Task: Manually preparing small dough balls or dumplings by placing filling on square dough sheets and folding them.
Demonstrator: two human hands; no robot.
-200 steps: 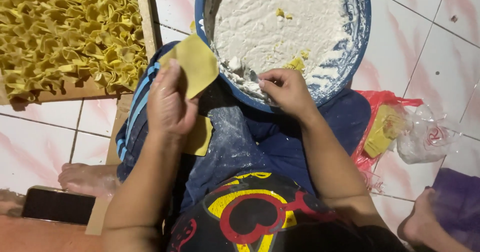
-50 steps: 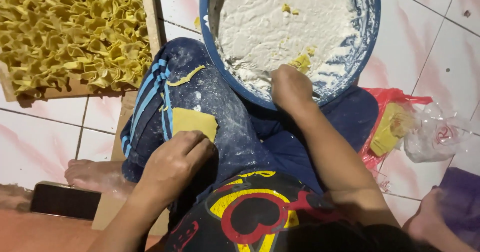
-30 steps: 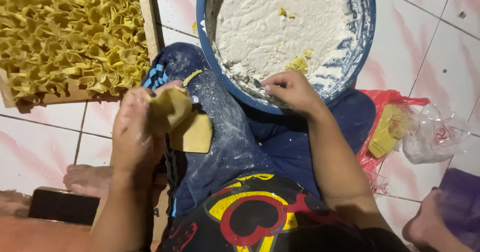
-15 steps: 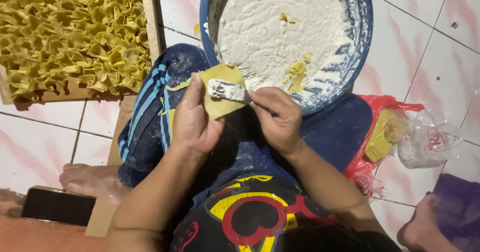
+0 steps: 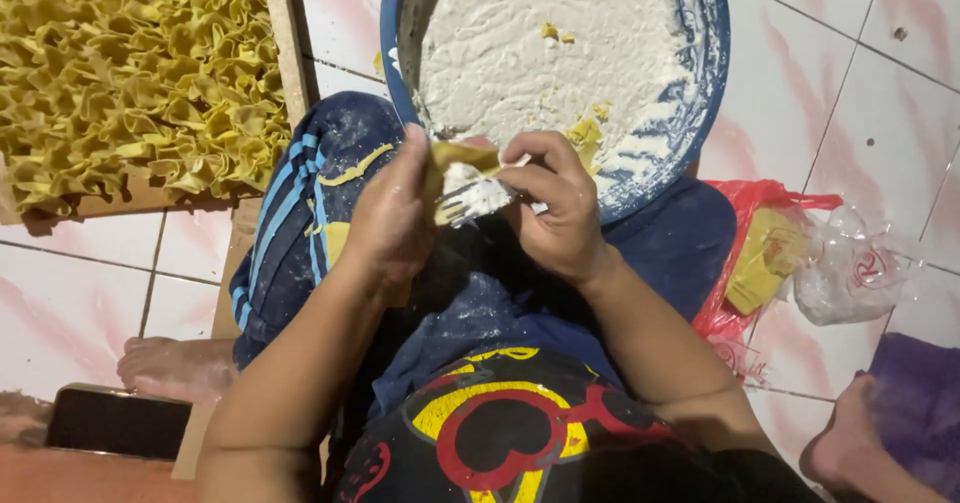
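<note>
The blue basin (image 5: 716,83) looked like smooth, slightly glossy plastic, its inner wall smeared with a matt white, pasty filling (image 5: 545,58) that lay rough and lumpy. Just below the basin's rim, the yellow dough wrapper (image 5: 452,156) in the left hand (image 5: 392,218) appeared thin, soft and matt, and the fork (image 5: 470,195) in the right hand (image 5: 560,208) showed pale metal clotted with paste. Left of the basin, the folded dumplings (image 5: 130,73) looked dry and dull on a bare wooden tray (image 5: 283,48). Under the basin, dark blue cloth trousers (image 5: 300,233) were dusted with flour. Right of it lay crinkled, shiny plastic bags (image 5: 850,273), red and clear, on glossy glazed floor tiles (image 5: 850,73).
</note>
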